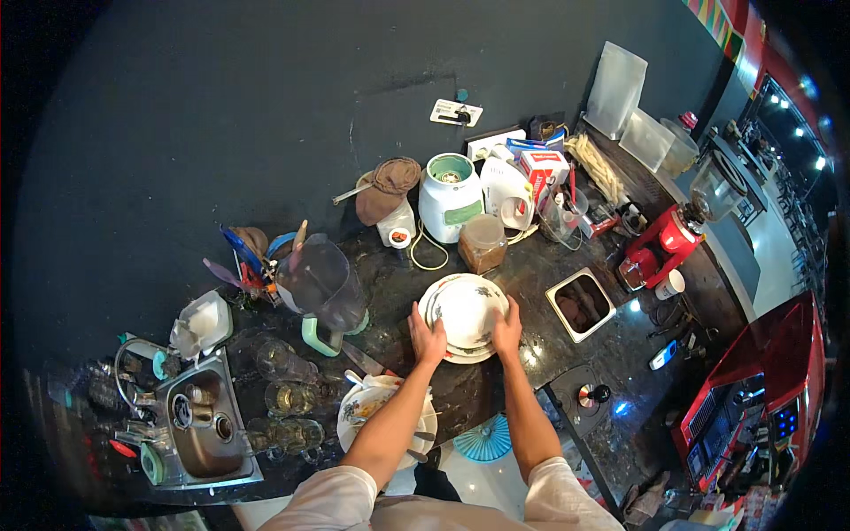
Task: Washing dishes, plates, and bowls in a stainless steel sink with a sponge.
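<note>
Both hands grip a stack of white floral-patterned plates (465, 312) over the dark counter, one at each side. My left hand (427, 334) holds the left rim, its thumb over the edge. My right hand (506, 326) holds the right rim, with fingers partly on the top plate. Beyond the stack stands a lidded plastic jar of brown contents (483, 245). Nearer and to the left, beside my left forearm, sit used dishes (355, 415) with food remains and cutlery. A knife (364, 360) lies between them and the blender jug.
A steel sink (206, 431), glass mugs (292, 435) and a blender jug (322, 279) are on the left. A white blender base (450, 199) stands by the wall. To the right are a square metal container (580, 305), a red grinder (664, 245) and a red espresso machine (750, 391).
</note>
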### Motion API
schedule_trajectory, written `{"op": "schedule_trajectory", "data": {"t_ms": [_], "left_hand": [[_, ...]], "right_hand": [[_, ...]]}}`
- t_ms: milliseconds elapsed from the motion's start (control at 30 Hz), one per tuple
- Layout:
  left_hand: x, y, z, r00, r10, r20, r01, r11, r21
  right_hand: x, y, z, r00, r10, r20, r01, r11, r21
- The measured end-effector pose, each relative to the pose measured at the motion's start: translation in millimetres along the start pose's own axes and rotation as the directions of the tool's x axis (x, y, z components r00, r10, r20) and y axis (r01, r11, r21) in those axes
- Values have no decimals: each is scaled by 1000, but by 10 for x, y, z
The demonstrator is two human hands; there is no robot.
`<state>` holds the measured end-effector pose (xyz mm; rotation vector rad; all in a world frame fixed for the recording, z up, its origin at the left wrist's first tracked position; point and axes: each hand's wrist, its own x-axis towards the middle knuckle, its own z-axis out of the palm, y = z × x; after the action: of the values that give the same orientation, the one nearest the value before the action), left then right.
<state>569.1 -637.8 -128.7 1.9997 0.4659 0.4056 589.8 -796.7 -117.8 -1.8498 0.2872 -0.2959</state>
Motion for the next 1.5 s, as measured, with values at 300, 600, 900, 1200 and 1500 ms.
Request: {"op": "schedule_trajectory", "data": {"t_ms": [300,600,900,1200,1500], "left_hand": [[307,-29,-224,996,-93,9,93,993,70],[-543,743,-2103,853,198,483,-58,955,-289],[-1281,533,-4808,998,34,-60,-45,979,-199],[-2029,-692,-3899,590,-260,765,622,750,-224],[-2027,-819,-2720,642,-496,584,728,635,-260]], "right_hand": [[-13,-159,374,1000,-9,29,7,997,77],[-817,-329,-70,999,20,25,-28,932,362],[-1935,-929,-242,983,109,147,-144,957,253],[-2842,-781,-243,993,-58,102,72,987,-145],[-2660,-917,75,727,-400,558,687,435,-582]]}}
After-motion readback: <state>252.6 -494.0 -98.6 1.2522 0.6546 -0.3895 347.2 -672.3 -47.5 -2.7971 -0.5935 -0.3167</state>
